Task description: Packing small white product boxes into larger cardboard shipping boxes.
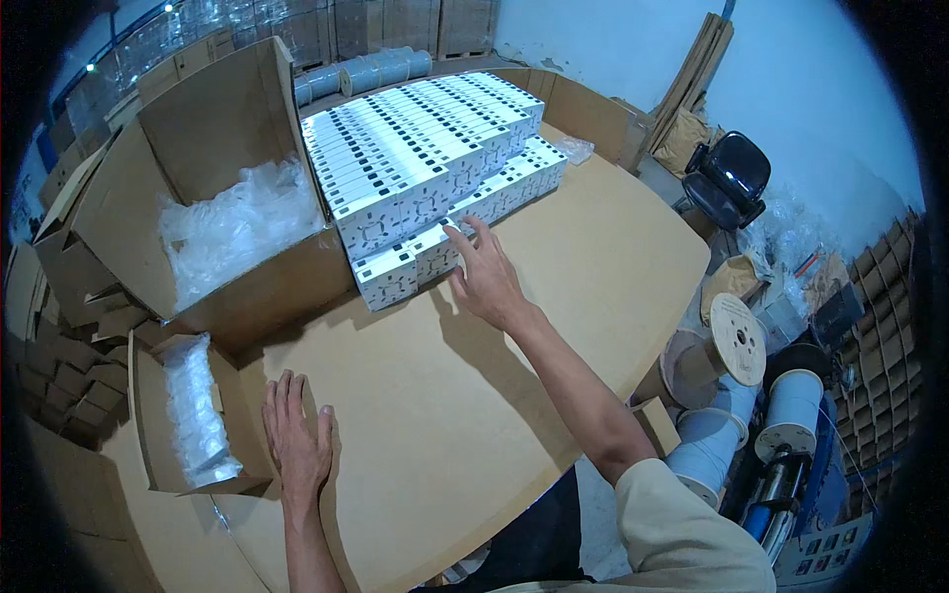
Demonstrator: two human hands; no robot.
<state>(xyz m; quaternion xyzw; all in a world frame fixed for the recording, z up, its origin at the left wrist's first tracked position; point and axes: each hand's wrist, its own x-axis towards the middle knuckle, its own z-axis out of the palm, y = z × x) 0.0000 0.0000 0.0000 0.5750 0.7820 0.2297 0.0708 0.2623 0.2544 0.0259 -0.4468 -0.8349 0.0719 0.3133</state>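
Nearest the camera, the left hand (295,440) is laid flat and empty, fingers spread, on the cardboard-covered table (474,395), apparently as a brace. Beyond it, the right hand (486,277) is extended, fingers loosely open and holding nothing, touching the stacked white boxes (425,178). Left of the stack, an open carton (208,208) of plastic film is crowded close; cable spools (761,395) are seen right.

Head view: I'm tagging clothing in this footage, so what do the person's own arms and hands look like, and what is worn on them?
Both hands are bare: no gloves, rings or watch show on the left hand or the right hand. Both forearms are uncovered. A short, loose, pale beige sleeve covers the right upper arm; no sleeve shows on the left arm.
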